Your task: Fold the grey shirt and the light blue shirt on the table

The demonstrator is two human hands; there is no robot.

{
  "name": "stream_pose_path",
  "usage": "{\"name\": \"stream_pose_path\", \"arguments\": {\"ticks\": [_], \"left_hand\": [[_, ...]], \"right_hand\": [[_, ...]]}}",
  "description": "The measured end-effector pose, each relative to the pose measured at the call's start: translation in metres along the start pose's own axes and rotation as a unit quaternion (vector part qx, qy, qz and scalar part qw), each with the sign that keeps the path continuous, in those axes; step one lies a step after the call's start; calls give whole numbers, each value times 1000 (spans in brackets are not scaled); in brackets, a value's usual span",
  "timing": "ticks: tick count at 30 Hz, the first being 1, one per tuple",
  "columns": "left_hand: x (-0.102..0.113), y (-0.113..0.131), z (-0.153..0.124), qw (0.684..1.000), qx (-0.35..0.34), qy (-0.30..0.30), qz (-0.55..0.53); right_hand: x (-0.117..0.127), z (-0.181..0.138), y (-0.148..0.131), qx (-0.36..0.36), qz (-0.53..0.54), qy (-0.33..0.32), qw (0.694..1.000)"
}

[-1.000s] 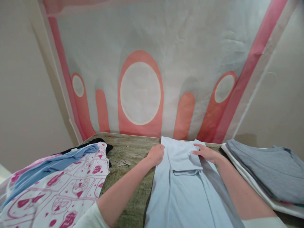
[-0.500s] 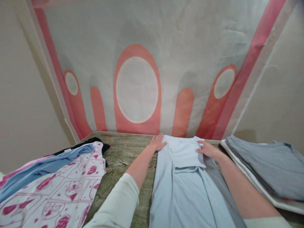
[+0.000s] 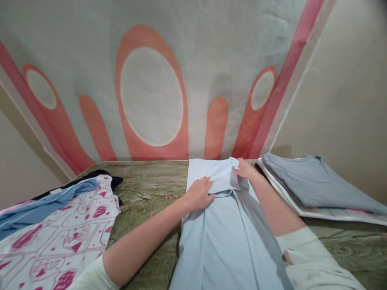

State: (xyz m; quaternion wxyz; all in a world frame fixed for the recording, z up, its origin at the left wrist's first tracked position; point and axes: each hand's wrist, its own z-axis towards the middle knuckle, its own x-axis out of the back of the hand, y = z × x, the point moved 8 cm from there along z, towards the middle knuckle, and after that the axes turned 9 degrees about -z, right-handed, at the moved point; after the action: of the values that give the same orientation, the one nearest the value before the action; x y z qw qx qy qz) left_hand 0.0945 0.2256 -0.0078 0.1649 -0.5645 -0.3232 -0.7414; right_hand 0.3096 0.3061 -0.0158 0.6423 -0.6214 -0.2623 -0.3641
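Head — left hand on pale-blue garment; right hand at edge.

Left sleeve here, near left: pale, whitish with faint green tint, plain cloth, neat hem. Over to right sleeve, near right: same pale shade, more of it showing, loose, plenty of creases, small gap at left edge by hem. Beyond hems, all bare: left forearm, right forearm, left hand, right hand. Fingers slender, nails too small to read.
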Motion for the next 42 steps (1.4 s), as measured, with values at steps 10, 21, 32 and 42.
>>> {"name": "stream_pose_path", "arguments": {"ticks": [10,21,32,42], "left_hand": [[14,32,-78,992,122,27,-4],[12,30,-98,986,164,-20,-39],[-2,-3,-101,995,99,9,16],[9,-45,-100,991,132,2,5]], "right_hand": [[-56,-132,-112,308,-239,-68,918],[-75,-132,-131,297,-314,-31,901],[-31,-44,-14,-3,-207,88,974],[-56,-5,-18,-20,-146,85,986]]}}
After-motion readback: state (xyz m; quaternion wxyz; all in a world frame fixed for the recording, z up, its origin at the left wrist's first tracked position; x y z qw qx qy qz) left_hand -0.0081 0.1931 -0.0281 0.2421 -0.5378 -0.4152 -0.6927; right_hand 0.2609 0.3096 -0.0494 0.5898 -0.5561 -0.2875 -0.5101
